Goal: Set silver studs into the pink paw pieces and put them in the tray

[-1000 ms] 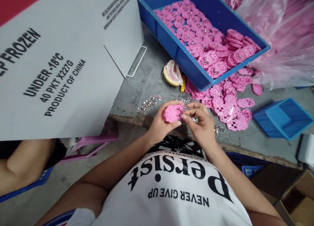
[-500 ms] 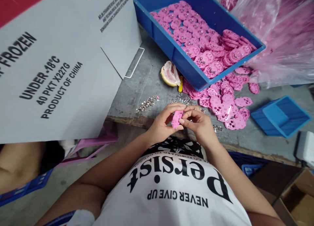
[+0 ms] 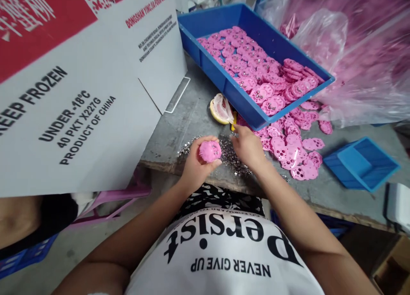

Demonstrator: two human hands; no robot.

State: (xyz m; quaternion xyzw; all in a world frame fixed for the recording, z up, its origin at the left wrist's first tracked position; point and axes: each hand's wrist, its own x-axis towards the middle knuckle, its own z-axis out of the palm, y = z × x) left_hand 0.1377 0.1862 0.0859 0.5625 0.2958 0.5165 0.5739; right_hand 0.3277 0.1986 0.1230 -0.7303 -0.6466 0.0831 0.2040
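Observation:
My left hand is closed around a pink plastic piece with a scalloped edge, gripped between thumb and fingers above the table's front edge. My right hand is over a scattered heap of small shiny metal bits. Its index finger reaches forward beside a yellow handle; whether it touches that handle I cannot tell. The fingers look apart, with nothing visible in them. Many similar pink pieces lie loose to the right, and more fill a blue tray behind.
A cut citrus half lies against the tray. On the left stands a large white and red carton. A small blue bin sits at right, below a clear plastic bag of pink pieces. Another person's leg shows at lower left.
My hands have parted. The left moved leftward with the pink piece, now turned face up; the right let go of it and reached forward. The camera view has tilted up slightly.

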